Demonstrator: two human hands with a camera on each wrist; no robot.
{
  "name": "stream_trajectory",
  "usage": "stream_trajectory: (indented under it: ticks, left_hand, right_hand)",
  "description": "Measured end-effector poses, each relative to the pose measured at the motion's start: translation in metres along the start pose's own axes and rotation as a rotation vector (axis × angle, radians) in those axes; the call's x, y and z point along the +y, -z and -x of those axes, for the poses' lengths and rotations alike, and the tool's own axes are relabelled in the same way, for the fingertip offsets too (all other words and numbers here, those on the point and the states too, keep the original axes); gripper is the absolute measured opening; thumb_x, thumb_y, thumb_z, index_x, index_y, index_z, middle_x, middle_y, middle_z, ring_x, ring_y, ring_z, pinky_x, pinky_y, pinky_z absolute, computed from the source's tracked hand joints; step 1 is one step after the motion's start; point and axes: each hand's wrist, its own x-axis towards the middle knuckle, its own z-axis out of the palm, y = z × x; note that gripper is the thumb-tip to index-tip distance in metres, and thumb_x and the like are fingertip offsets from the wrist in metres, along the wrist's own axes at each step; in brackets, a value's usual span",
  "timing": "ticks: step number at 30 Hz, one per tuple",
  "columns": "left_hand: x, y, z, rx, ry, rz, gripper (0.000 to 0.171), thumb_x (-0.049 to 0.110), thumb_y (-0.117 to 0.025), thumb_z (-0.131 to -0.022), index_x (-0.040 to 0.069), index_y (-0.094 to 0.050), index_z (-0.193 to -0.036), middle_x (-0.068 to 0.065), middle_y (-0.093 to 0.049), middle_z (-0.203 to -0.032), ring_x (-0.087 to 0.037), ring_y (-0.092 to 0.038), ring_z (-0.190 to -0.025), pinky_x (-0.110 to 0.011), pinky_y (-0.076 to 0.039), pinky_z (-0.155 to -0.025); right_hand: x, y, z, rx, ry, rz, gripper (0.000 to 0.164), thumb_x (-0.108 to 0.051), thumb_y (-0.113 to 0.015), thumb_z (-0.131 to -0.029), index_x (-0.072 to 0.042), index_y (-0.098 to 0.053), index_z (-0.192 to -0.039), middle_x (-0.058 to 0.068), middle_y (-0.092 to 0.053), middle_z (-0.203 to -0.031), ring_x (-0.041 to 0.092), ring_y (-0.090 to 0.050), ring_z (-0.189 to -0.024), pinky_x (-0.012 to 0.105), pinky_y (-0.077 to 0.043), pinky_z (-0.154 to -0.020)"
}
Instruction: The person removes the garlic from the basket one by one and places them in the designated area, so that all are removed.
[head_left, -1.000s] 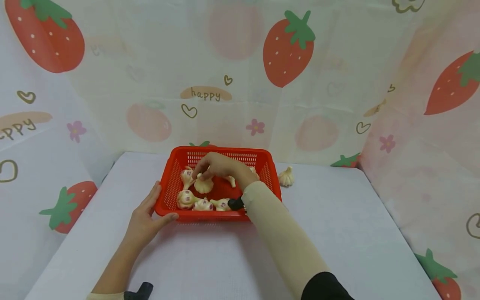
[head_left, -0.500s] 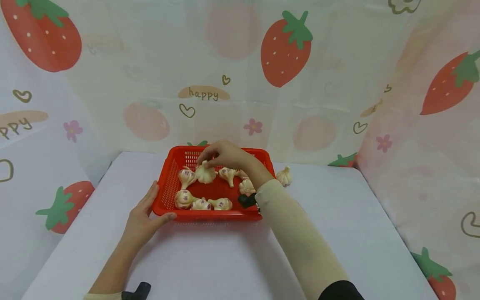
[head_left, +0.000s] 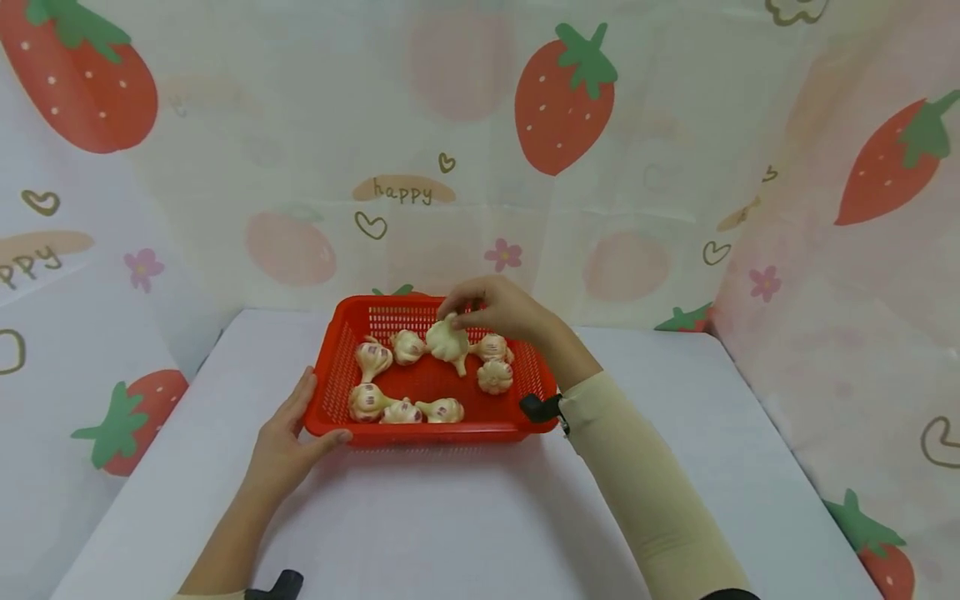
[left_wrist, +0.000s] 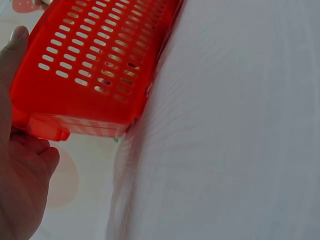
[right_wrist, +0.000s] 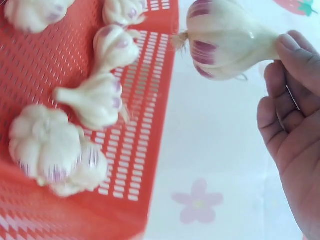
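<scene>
Red plastic basket [head_left: 427,432] on a white surface [head_left: 420,525], and we've got one garlic bulb [head_left: 447,340] up in the air at its far side, clear of the other bulbs [head_left: 367,402] inside. Our right hand [head_left: 501,305] is clamped on the stem, just thumb and fingers, while our left hand [head_left: 288,437] is hooked round a basket corner.

What could go wrong? We reckon that pinch is the weak spot: everything hangs off a skinny neck, so if the papery skin slips, the bulb drops. We can't quite tell whether it's over the basket or just past the far rim, so it might miss. Swinging it low could bump its neighbours and roll them. And if our left hand shoves, the whole basket might slide.

Labels-wise, no brand we can spot. Those purple streaks on the garlic look natural, not printed. The only full word we can read is "happy" [head_left: 403,192] on the strawberry-print backdrop [head_left: 660,187], plus a cut-off "ppy" [head_left: 30,267] over left.
</scene>
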Motion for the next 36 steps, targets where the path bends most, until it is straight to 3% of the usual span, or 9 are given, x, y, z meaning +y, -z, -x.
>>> stream_trajectory:
  ticks: [10, 19, 30, 32, 33, 36]
  left_hand:
    - [-0.001, -0.005, 0.003, -0.008, 0.005, 0.003, 0.106, 0.051, -0.080, -0.085, 0.024, -0.015, -0.165, 0.000, -0.018, -0.171, -0.032, -0.022, -0.157, -0.056, -0.041, -0.110]
    - [0.000, -0.004, 0.003, -0.003, 0.002, 0.000, 0.105, 0.051, -0.080, -0.086, 0.024, -0.015, -0.165, -0.001, -0.018, -0.171, -0.032, -0.022, -0.157, -0.059, -0.041, -0.111]
    - [-0.001, -0.004, 0.002, -0.004, -0.007, 0.002, 0.106, 0.048, -0.082, -0.085, 0.022, -0.017, -0.165, 0.000, -0.018, -0.171, -0.030, -0.021, -0.157, -0.056, -0.037, -0.113]
    - [-0.001, -0.003, 0.003, -0.003, -0.012, 0.005, 0.106, 0.047, -0.082, -0.085, 0.022, -0.017, -0.165, 0.001, -0.018, -0.171, -0.030, -0.021, -0.157, -0.037, -0.037, -0.119]
    - [-0.001, -0.002, 0.003, -0.001, -0.017, 0.007, 0.106, 0.045, -0.082, -0.085, 0.021, -0.017, -0.165, 0.000, -0.018, -0.171, -0.030, -0.021, -0.157, -0.036, -0.036, -0.119]
    - [0.001, 0.000, 0.001, 0.002, -0.028, 0.002, 0.105, 0.046, -0.082, -0.085, 0.022, -0.017, -0.165, 0.001, -0.019, -0.171, -0.030, -0.022, -0.157, -0.008, -0.029, -0.111]
  right_hand:
    - [0.008, 0.022, 0.045, 0.116, -0.053, 0.090, 0.015, -0.016, -0.076, -0.094, -0.023, -0.078, -0.106, -0.010, -0.074, -0.103, 0.019, -0.061, -0.088, 0.034, -0.057, -0.077]
    - [0.029, 0.038, 0.078, 0.210, -0.052, 0.085, 0.014, -0.015, -0.078, -0.092, -0.017, -0.078, -0.106, -0.005, -0.073, -0.103, 0.017, -0.060, -0.092, 0.034, -0.053, -0.083]
    - [0.052, 0.056, 0.118, 0.340, -0.131, 0.062, 0.017, -0.019, -0.078, -0.092, -0.015, -0.078, -0.109, 0.002, -0.073, -0.104, 0.025, -0.061, -0.091, 0.027, -0.054, -0.070]
    - [0.057, 0.058, 0.123, 0.355, -0.151, 0.056, 0.017, -0.017, -0.078, -0.093, -0.013, -0.078, -0.109, 0.005, -0.073, -0.105, 0.026, -0.060, -0.092, 0.027, -0.053, -0.072]
    - [0.055, 0.059, 0.125, 0.361, -0.160, 0.056, 0.017, -0.015, -0.077, -0.093, -0.011, -0.078, -0.110, 0.007, -0.073, -0.105, 0.026, -0.060, -0.092, 0.027, -0.052, -0.072]
    - [0.046, 0.062, 0.134, 0.383, -0.181, 0.055, 0.017, -0.007, -0.075, -0.093, -0.004, -0.077, -0.110, 0.013, -0.072, -0.105, 0.028, -0.059, -0.091, 0.027, -0.050, -0.071]
